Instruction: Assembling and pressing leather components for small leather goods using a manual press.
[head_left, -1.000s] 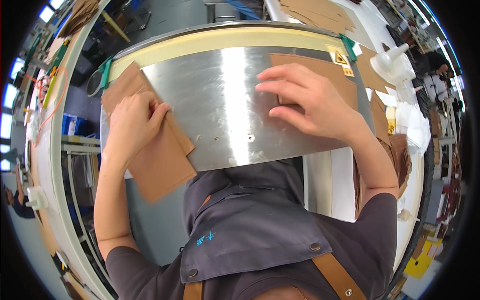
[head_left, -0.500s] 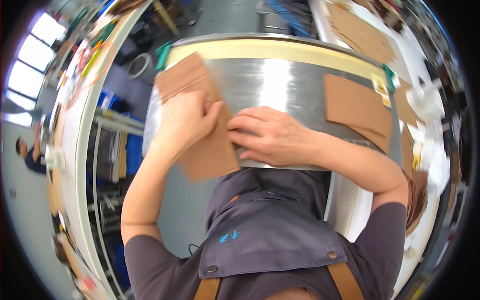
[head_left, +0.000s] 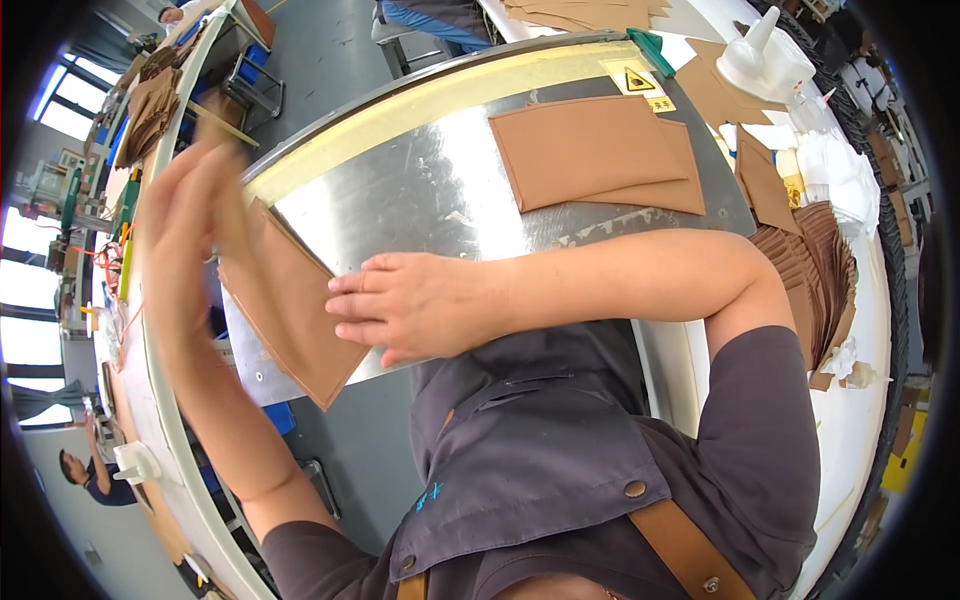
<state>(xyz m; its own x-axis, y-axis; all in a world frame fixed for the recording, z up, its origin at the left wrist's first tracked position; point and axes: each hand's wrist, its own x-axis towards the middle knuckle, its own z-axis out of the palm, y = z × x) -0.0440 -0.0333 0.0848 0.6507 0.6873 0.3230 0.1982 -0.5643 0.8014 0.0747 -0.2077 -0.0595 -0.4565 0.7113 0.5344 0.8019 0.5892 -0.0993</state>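
A brown leather-like panel [head_left: 297,310] with a line along its border lies at the left end of the metal work surface [head_left: 425,205], its near corner over the front edge. My right hand [head_left: 415,305] rests on the panel's right side, fingers spread and lying flat. Raised at the panel's far left is my left hand [head_left: 190,225], smeared by motion; whether its fingers hold anything does not show. On the right of the surface, two similar brown panels [head_left: 590,150] overlap.
Pale yellow tape [head_left: 440,93] runs along the far edge, ending near a green clamp [head_left: 652,52]. A white bottle [head_left: 765,65] and a stack of brown pieces [head_left: 825,280] sit on the right bench. Another person [head_left: 95,480] stands at the far left.
My left hand has swung up and left, off the panel's middle. My right hand has shifted left onto the panel. The whole view has turned, placing the overlapping panels farther left and higher.
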